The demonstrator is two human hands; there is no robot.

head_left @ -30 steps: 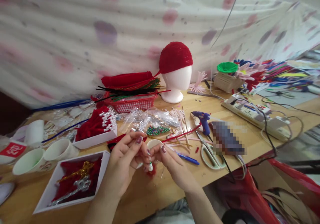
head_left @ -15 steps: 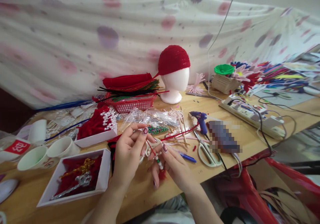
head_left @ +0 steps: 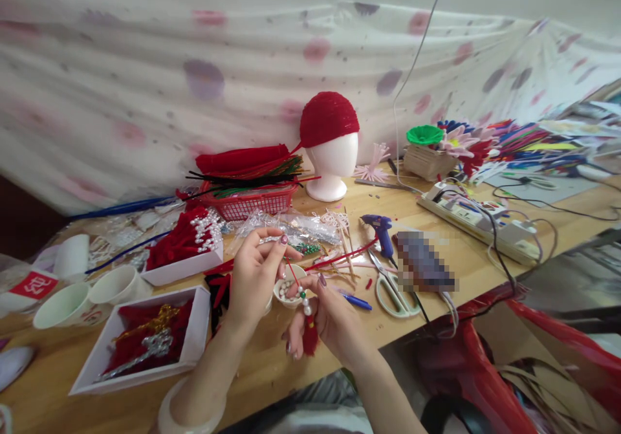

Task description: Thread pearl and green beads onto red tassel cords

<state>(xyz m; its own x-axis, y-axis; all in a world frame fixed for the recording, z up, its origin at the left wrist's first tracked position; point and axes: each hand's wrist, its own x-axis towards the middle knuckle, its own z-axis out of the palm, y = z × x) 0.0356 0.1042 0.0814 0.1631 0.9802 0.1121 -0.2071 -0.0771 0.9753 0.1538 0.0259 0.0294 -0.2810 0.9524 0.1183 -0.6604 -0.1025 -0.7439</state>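
While the red string [head_left: 294, 272] hangs straight: the left hand [head_left: 253, 275], just below the frame's centre, pinches its upper end between closed thumb and fingertips.
Right hand [head_left: 334, 321]: partly open and curled at lower centre, around the lower length; whether its fingers grip the string or merely steady it, I cannot tell.
Beads and tassel: the green and white beads [head_left: 306, 306] sit in line in front of the right palm, with the red tassel [head_left: 310, 340] below them, over the counter [head_left: 266, 363].
Just changed: the hands have drawn apart, so more string shows between them and the beads and tassel stand clearer; this suggests the strand is being straightened.
Hard to see: the left fingers hide the string's top end, the right fingers overlap the cup of white beads [head_left: 281, 297], and pixelation masks an object [head_left: 424, 262] at right of centre.
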